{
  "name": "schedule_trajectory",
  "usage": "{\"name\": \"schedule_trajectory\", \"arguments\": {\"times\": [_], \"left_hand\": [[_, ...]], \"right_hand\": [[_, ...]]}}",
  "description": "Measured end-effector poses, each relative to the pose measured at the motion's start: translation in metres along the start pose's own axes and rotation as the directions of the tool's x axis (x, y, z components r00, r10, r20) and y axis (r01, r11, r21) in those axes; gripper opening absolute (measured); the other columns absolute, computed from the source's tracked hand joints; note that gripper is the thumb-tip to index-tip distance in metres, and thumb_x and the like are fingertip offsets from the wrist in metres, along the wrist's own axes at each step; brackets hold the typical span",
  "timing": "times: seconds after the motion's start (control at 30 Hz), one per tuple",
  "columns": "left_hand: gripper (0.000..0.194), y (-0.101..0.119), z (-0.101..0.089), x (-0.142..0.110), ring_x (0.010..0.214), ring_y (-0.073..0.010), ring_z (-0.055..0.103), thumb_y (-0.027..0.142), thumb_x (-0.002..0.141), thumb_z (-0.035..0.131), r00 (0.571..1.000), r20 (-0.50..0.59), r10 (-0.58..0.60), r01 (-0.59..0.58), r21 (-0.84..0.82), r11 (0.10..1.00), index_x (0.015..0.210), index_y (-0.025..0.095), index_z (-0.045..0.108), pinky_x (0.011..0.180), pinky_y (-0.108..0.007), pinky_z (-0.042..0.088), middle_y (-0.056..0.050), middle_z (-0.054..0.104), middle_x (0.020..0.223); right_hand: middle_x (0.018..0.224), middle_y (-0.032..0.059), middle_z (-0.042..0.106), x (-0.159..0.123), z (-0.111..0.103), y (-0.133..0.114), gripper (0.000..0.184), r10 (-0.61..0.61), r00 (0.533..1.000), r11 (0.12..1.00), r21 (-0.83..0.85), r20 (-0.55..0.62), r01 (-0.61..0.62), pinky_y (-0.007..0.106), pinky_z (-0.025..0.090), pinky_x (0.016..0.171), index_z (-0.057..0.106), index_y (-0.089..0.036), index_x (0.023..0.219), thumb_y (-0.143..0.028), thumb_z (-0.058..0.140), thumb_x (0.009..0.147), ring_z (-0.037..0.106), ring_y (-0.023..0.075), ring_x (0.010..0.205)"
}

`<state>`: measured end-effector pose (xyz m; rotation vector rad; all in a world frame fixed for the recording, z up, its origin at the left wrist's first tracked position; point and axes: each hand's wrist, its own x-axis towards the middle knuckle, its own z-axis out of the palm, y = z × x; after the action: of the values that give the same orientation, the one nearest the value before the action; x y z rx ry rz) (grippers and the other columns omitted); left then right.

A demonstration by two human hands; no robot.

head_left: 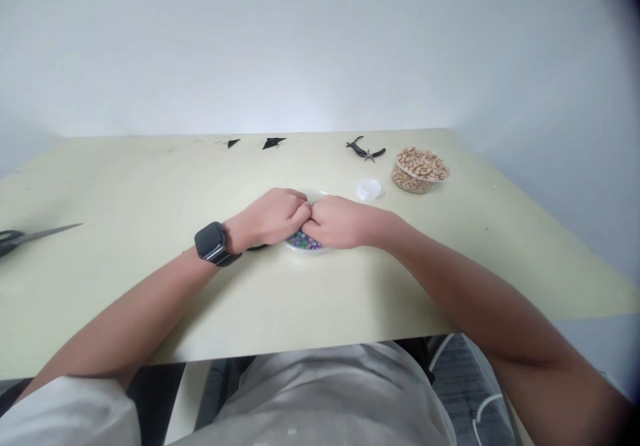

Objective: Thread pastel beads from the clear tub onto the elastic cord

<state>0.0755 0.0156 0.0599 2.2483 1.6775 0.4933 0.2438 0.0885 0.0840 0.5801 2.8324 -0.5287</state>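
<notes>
In the middle of the table (125, 193), as the head view shows, a white bowl (319, 197) holds multicoloured beads (304, 240). Above it the left hand (281, 215) and right hand (345, 221) meet, fingers curled inward; whether they grasp anything is hidden, so I cannot tell. Beyond the right hand lie a translucent dish (370, 189), dark-handled pliers (358, 149) and a tub (411, 183) heaped with tan, nut-like pieces (423, 164).

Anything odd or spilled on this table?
A small black scrap and a larger jagged one lie near the back edge of the table, specks around them: likely stray debris. The visible beads sit inside the white bowl.
</notes>
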Motion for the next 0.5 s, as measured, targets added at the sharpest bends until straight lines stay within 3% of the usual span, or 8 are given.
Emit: {"name": "schedule_trajectory", "arguments": {"times": [0.3,0.5], "left_hand": [[0.035,0.0041,0.0041,0.0006,0.066,-0.0217,0.050,0.024,0.099,0.033,1.000,-0.007,-0.023,0.024,0.013,1.000,0.065,0.022,0.032,0.069,-0.038,0.040,-0.005,0.051,0.067],[0.036,0.0041,0.0032,0.0017,0.066,-0.0224,0.049,0.024,0.098,0.032,1.000,0.005,-0.002,0.002,0.060,0.998,0.063,0.022,0.030,0.069,-0.039,0.038,-0.006,0.051,0.065]], "right_hand": [[0.086,0.0110,0.072,-0.0037,0.0044,-0.0046,0.037,-0.018,0.999,0.999,0.045,-0.049,0.021,0.029,0.038,0.066,0.072,-0.014,0.088,-0.040,0.048,0.098,0.056,0.0171,0.072],[0.084,0.0119,0.072,0.0013,0.0085,-0.0035,0.043,-0.008,0.999,1.000,-0.026,-0.043,0.007,0.031,0.036,0.064,0.072,-0.014,0.086,-0.037,0.040,0.101,0.057,0.0187,0.071]]}}
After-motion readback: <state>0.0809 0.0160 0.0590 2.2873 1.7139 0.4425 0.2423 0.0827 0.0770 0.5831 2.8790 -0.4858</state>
